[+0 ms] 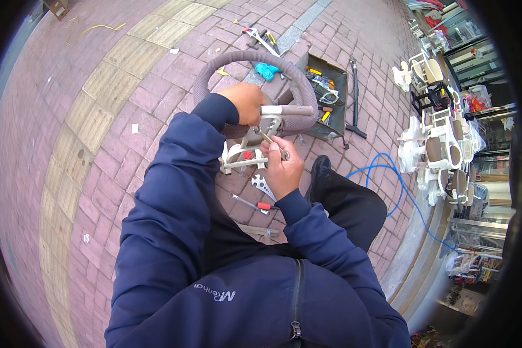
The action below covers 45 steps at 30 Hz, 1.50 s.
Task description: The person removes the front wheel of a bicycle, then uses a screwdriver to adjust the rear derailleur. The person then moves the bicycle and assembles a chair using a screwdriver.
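A seat [298,87] with a ring of grey-brown mesh fabric and a white metal frame [246,165] stands on the paving between my legs. My left hand [241,103] reaches over the ring, its fingers curled closed at the upper part of the frame; what they grip is partly hidden. Pinched in my right hand [283,169] is a slim metal tool [266,138] with a rounded end, pointing up toward the frame near a plate with holes. Below the frame lie a flat multi-hole wrench [263,185] and a red-handled tool [266,206].
Right of the seat sits a dark open toolbox [336,81] with yellow-handled tools. A teal tool [267,71] and an adjustable wrench [260,38] lie beyond. A long black bar [354,93] and blue hose [400,185] are further right, before stacked white seats [441,145].
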Motion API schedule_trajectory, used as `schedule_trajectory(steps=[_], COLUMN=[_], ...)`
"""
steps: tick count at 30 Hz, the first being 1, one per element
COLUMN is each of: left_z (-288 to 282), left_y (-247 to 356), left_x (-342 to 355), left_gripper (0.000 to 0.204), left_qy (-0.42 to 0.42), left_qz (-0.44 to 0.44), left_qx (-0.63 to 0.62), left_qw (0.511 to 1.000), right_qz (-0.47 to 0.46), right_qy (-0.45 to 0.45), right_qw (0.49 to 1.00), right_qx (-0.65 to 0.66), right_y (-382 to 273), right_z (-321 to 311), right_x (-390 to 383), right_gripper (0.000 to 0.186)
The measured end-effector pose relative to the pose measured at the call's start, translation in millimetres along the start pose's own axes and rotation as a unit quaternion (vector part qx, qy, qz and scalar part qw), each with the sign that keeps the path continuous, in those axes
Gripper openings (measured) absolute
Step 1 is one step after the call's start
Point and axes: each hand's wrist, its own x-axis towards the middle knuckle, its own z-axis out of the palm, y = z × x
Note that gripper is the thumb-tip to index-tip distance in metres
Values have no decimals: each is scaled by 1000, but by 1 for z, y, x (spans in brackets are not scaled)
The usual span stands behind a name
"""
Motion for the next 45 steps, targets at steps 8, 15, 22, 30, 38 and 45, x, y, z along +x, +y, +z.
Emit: schedule_trajectory(steps=[8,15,22,30,38,45], left_z=[-10,-9,-8,-2,-3,-2], left_y=[-5,-3,-2,0,3,0], left_x=[6,8,7,5,4,5], left_gripper=[28,30,27,26,29,30], left_qy=[-5,-14,-9,-4,-17,-12], left_qz=[3,-28,-20,-17,-9,-12], left_qx=[3,4,11,11,20,-1], left_qw=[1000,1000,1000,1000,1000,1000], right_qz=[-98,-84,-23,-97,-57,-17], right_qy=[35,-8,-45,-43,-60,-71], right_qw=[992,996,999,976,980,996], right_qx=[-70,-39,16,-190,-179,-56], right_y=[16,32,35,-21,-43,-4], right_z=[10,14,27,14,-1,-2], right_x=[-5,-13,-19,11,29,9], right_gripper=[23,37,46,33,29,36])
